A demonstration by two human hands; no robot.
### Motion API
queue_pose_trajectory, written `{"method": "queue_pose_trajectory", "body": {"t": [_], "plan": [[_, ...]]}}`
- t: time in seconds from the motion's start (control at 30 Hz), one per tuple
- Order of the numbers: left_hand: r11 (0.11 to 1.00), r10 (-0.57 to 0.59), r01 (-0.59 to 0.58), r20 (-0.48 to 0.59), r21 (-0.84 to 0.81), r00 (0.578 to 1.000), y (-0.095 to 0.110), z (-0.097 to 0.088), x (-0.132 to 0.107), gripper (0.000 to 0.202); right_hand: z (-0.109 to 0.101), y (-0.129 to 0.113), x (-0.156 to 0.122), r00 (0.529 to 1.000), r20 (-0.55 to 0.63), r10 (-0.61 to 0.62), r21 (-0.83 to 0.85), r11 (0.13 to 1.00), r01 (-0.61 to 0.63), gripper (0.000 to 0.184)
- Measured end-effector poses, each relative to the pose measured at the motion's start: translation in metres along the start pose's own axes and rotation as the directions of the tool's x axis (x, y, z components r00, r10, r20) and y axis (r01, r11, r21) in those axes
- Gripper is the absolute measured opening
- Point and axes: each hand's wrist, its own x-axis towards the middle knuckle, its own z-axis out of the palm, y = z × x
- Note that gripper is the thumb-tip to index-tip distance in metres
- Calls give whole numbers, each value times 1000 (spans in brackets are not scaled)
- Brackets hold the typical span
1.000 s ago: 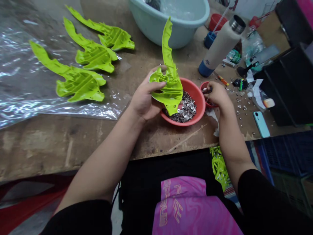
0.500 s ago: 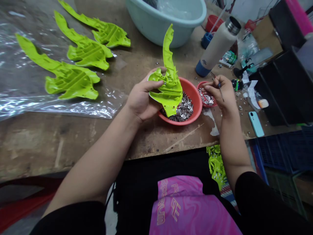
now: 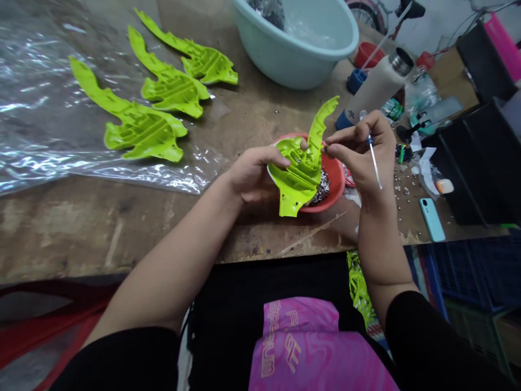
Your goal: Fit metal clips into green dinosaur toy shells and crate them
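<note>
- Left hand [image 3: 254,176]: fingers curled around the lime-green plastic shell [image 3: 303,168], holding it tilted over the red bowl [image 3: 334,182] of small metal pieces.
- Right hand [image 3: 360,155]: thumb and forefinger pinched together at the shell's upper edge. The pinched item is too small to identify.
- Slim tool [image 3: 374,163]: gripped in the right hand, shaft pointing down.
- Three matching shells [image 3: 142,127]: well left of the left hand, on the clear plastic sheet [image 3: 40,108].
</note>
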Motion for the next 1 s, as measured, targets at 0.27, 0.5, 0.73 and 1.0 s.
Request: {"method": "queue_pose_trajectory", "body": {"t": [0.27,0.5,0.73,1.0], "plan": [[995,-94,89,116,54,989,-2,-4,-3,49,17,2,2,974,204,-101,-180,974,138,39],[998,-52,52,10,21,999,-3,-1,0,61,27,10,9,885,256,-389,-77,904,420,38],[1000,-11,14,110,-20,994,-5,-7,1,55,29,11,4,931,220,-290,-334,875,351,49],[1000,3,-2,100,-8,995,-7,-14,5,46,25,13,10,828,250,-502,-294,776,559,28]]}}
